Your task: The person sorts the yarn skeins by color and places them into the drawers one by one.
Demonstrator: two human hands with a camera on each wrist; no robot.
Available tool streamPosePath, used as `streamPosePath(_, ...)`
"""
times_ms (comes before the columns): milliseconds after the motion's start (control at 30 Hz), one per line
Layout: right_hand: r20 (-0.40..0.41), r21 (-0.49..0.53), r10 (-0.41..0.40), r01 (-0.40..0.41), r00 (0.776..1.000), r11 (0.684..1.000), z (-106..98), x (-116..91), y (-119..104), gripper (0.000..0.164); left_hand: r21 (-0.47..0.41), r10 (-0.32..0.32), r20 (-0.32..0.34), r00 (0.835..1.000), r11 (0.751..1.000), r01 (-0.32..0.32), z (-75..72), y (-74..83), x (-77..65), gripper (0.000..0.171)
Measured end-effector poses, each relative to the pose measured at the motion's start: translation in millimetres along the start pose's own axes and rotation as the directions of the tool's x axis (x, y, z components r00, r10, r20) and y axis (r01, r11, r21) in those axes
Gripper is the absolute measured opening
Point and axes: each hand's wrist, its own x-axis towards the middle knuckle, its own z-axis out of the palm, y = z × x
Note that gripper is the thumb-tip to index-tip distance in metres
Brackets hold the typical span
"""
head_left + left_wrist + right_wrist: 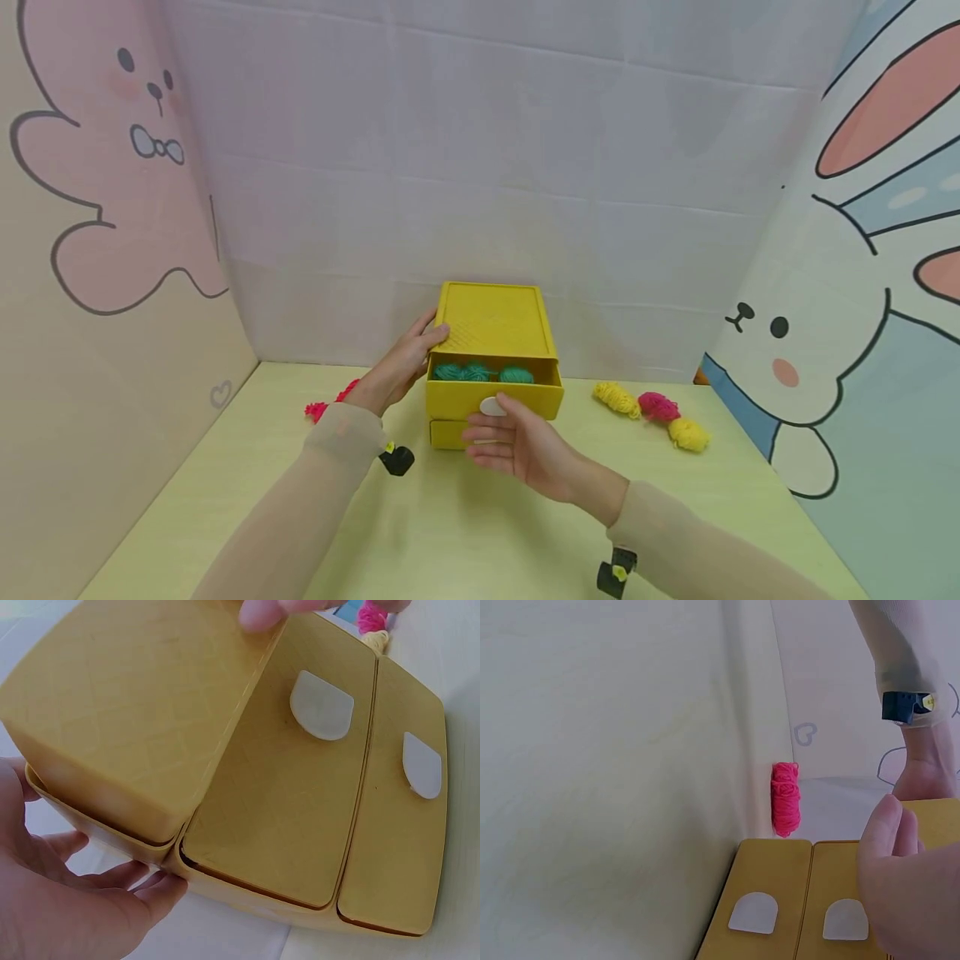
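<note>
A yellow drawer box (495, 317) stands at the back of the table, its top drawer (540, 400) pulled partway out. Teal yarn bundles (516, 375) lie inside that drawer. My left hand (397, 367) holds the box at its left side, thumb over the top edge and fingers against the side wall. At the drawer front, my right hand (536, 450) pinches the white handle (491, 407), with the thumb at its edge and the fingers below. Two lower drawers (277, 802) stay closed, each bearing a white handle (322, 705).
Red yarn (785, 799) lies left of the box, partly hidden by the left arm in the head view. To the right are a yellow yarn bundle (617, 398), a magenta one (659, 407) and another yellow bundle (688, 434). Cloth walls (487, 167) enclose the table.
</note>
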Motion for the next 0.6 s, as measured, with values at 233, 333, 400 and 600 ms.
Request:
streamPosePath(233,-0.037,-0.033,-0.029,0.027,0.999,0.999,-5,17,-3,0.083,0.005,-0.009,0.003,1.000,1.000,0.009,-1.6,-0.7,-0.7,0.073)
streamPosePath(333,-0.046,-0.050,-0.044,0.041,0.998,0.998,-7,23,-5,0.081,0.006,-0.007,0.001,1.000,1.000,0.007,-1.6,-0.3,-1.7,0.073)
streamPosePath(400,-0.055,-0.056,-0.053,0.050,0.997,0.997,-8,27,-5,0.080,0.006,-0.004,-0.001,1.000,1.000,0.004,-1.1,0.2,-2.7,0.073)
streamPosePath(600,-0.084,-0.072,-0.071,0.065,0.994,0.995,-10,33,-7,0.079,0.004,0.005,-0.001,1.000,1.000,-0.005,0.6,0.8,-4.0,0.072)
